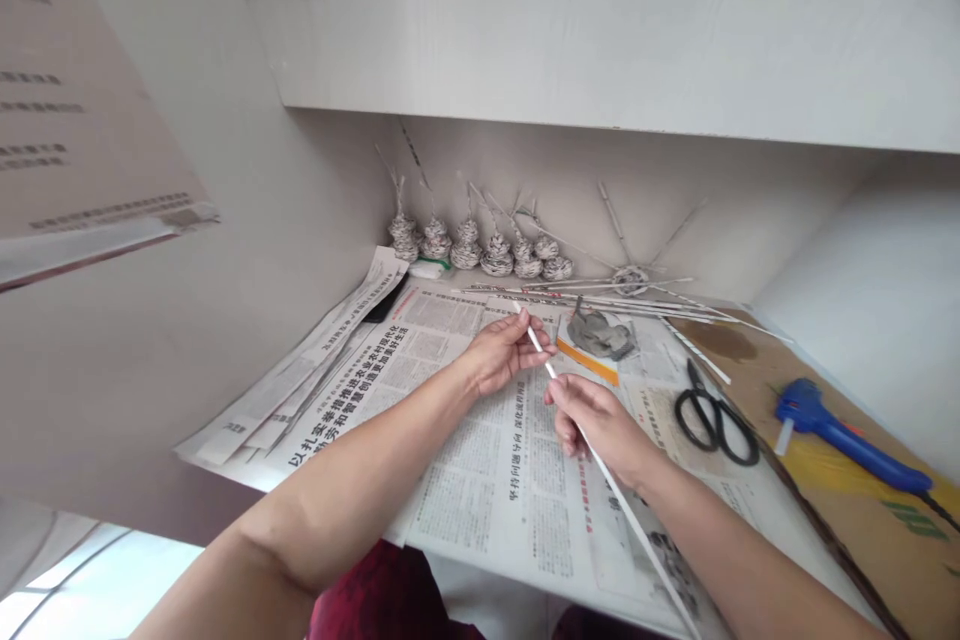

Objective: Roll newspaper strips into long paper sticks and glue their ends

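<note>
A long, thin white rolled-paper stick (pixel 637 528) slants across the middle of the view, from an upper tip between my hands down toward the lower right edge. My left hand (pixel 504 352) pinches it near that upper tip, thumb on top. Just below and to the right, my right hand (pixel 592 420) closes round the same stick, fingers curled under. Both hands are above the spread newspaper (pixel 480 480), on the near side of a grey crumpled lump (pixel 600 334) with an orange strip (pixel 587 361) beside it.
Several gourd-shaped woven paper pieces (pixel 466 245) line the back wall. A woven disc with spokes (pixel 630 280) and loose paper sticks (pixel 600 303) lie nearby. Black-handled scissors (pixel 716 420) and a blue glue gun (pixel 847 435) are at right. Folded newspapers (pixel 322 360) lie left. A shelf panel (pixel 585 30) overhangs.
</note>
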A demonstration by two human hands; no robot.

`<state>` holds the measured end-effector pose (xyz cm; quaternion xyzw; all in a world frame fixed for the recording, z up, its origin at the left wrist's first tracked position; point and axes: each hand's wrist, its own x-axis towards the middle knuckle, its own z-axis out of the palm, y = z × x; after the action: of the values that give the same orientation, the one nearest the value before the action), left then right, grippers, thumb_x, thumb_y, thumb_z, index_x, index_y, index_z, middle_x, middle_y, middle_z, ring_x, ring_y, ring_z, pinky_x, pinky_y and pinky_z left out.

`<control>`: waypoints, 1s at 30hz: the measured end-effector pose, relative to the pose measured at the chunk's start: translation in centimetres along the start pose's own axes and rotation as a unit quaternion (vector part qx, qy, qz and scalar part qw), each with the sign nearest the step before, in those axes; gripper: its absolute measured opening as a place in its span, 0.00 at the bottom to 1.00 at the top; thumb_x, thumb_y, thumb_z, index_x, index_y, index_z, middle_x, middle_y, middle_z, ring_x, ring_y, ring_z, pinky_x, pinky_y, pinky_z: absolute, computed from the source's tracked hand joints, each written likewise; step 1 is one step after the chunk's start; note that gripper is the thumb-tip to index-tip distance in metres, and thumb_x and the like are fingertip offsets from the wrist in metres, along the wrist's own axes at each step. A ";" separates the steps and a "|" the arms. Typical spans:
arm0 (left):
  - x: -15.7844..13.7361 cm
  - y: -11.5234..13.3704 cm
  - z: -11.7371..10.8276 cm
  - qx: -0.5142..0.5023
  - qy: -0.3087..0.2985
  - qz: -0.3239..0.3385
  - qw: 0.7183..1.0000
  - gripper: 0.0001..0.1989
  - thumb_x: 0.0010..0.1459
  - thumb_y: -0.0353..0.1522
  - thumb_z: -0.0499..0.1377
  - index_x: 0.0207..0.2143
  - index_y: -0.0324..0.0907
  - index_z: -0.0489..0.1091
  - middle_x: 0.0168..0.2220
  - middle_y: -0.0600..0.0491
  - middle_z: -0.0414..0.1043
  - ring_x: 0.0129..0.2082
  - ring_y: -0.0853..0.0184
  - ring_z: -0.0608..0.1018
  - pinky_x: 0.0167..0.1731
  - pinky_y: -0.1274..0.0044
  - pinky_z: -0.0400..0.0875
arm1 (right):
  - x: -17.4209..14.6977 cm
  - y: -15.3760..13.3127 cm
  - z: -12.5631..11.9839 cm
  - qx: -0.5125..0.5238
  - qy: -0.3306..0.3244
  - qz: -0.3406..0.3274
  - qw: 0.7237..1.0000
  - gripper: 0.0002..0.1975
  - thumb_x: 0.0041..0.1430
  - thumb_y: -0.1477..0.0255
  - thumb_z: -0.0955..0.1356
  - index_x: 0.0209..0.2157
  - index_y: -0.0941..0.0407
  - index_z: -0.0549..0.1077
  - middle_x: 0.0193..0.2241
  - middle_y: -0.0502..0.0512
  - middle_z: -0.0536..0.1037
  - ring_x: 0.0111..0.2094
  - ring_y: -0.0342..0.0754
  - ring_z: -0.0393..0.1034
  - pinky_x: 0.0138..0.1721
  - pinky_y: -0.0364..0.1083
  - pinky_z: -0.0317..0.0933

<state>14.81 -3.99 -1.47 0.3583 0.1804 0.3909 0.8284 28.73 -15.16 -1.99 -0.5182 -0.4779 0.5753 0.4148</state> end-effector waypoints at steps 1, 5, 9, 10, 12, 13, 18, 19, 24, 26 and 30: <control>0.0 0.0 0.1 0.003 0.002 -0.002 1.000 0.12 0.62 0.34 0.51 0.32 0.34 0.67 0.26 0.49 0.72 0.28 0.66 0.79 0.28 0.79 0.76 | 0.0 0.1 0.0 -0.031 0.021 -0.011 0.999 0.18 0.57 0.54 0.64 0.30 0.55 0.64 0.14 0.43 0.63 0.14 0.39 0.58 0.16 0.39 0.49; -0.2 0.1 0.3 -0.004 -0.001 -0.007 1.000 0.12 0.61 0.35 0.53 0.32 0.34 0.68 0.26 0.48 0.73 0.28 0.67 0.79 0.28 0.79 0.76 | 0.0 0.0 -0.2 0.056 -0.053 0.007 0.997 0.18 0.60 0.54 0.61 0.26 0.55 0.61 0.11 0.41 0.57 0.11 0.38 0.53 0.14 0.39 0.47; -0.2 0.3 0.2 -0.013 -0.006 -0.004 1.000 0.11 0.61 0.35 0.53 0.32 0.35 0.68 0.27 0.49 0.72 0.29 0.67 0.80 0.27 0.80 0.76 | 0.0 -0.3 -0.5 0.123 -0.115 0.019 0.986 0.19 0.60 0.54 0.60 0.26 0.54 0.61 0.10 0.41 0.57 0.11 0.40 0.55 0.14 0.40 0.48; -0.2 0.3 0.2 -0.013 -0.001 0.000 1.000 0.11 0.61 0.35 0.53 0.32 0.35 0.68 0.26 0.49 0.72 0.28 0.67 0.79 0.27 0.80 0.76 | 0.1 -0.3 -0.6 0.093 -0.091 0.010 0.991 0.20 0.60 0.53 0.59 0.27 0.55 0.63 0.11 0.43 0.60 0.12 0.40 0.58 0.15 0.40 0.50; -0.1 0.4 -0.1 -0.013 0.015 0.008 1.000 0.11 0.61 0.35 0.53 0.32 0.34 0.68 0.26 0.50 0.72 0.27 0.68 0.79 0.25 0.81 0.75 | 0.4 -0.2 -1.0 0.010 -0.019 -0.017 1.000 0.24 0.59 0.50 0.58 0.31 0.56 0.67 0.14 0.46 0.66 0.14 0.41 0.61 0.15 0.40 0.51; 0.0 0.4 -0.2 -0.012 0.024 0.012 1.000 0.11 0.61 0.35 0.54 0.32 0.34 0.68 0.25 0.50 0.72 0.26 0.68 0.79 0.25 0.82 0.75 | 0.6 -0.2 -1.3 -0.025 0.013 -0.031 0.999 0.25 0.59 0.49 0.57 0.32 0.57 0.69 0.15 0.47 0.67 0.14 0.41 0.61 0.15 0.40 0.50; 0.3 0.5 -0.6 -0.011 0.059 0.025 0.998 0.11 0.61 0.34 0.53 0.31 0.34 0.67 0.24 0.50 0.71 0.25 0.68 0.79 0.24 0.82 0.75 | 0.9 -0.2 -2.0 -0.068 0.014 -0.047 0.996 0.27 0.59 0.49 0.57 0.31 0.58 0.72 0.14 0.47 0.66 0.13 0.38 0.58 0.13 0.38 0.45; 0.3 0.6 -0.7 -0.010 0.066 0.029 0.997 0.11 0.61 0.34 0.53 0.31 0.34 0.67 0.24 0.50 0.71 0.25 0.68 0.79 0.24 0.82 0.75 | 0.8 -0.2 -1.9 -0.080 -0.004 -0.044 0.996 0.26 0.58 0.50 0.59 0.31 0.58 0.72 0.14 0.47 0.66 0.13 0.38 0.57 0.13 0.38 0.46; 0.5 1.0 -0.9 -0.011 0.095 0.046 0.994 0.11 0.60 0.35 0.55 0.30 0.34 0.68 0.23 0.51 0.70 0.24 0.69 0.78 0.22 0.82 0.74 | 0.5 0.3 -1.2 -0.104 -0.024 -0.014 0.994 0.21 0.55 0.53 0.65 0.26 0.57 0.68 0.12 0.43 0.62 0.12 0.37 0.55 0.15 0.39 0.51; 0.5 1.2 -0.9 -0.022 0.096 0.048 0.994 0.12 0.61 0.35 0.54 0.30 0.34 0.67 0.23 0.50 0.70 0.24 0.69 0.78 0.23 0.82 0.75 | 0.6 0.5 -1.0 -0.055 -0.023 -0.006 0.998 0.21 0.56 0.53 0.64 0.24 0.56 0.66 0.11 0.42 0.59 0.12 0.36 0.51 0.14 0.39 0.50; 0.4 1.5 -0.7 -0.037 0.091 0.047 0.994 0.13 0.62 0.34 0.51 0.31 0.34 0.67 0.24 0.49 0.71 0.25 0.69 0.78 0.23 0.82 0.75 | 0.6 0.5 -1.1 0.076 -0.075 0.032 0.994 0.20 0.58 0.53 0.63 0.26 0.56 0.66 0.12 0.43 0.60 0.12 0.38 0.54 0.13 0.39 0.45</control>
<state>13.90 -2.70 -0.90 0.2981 0.2236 0.4668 0.8020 29.75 -14.52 -2.56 -0.4551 -0.4460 0.6602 0.3976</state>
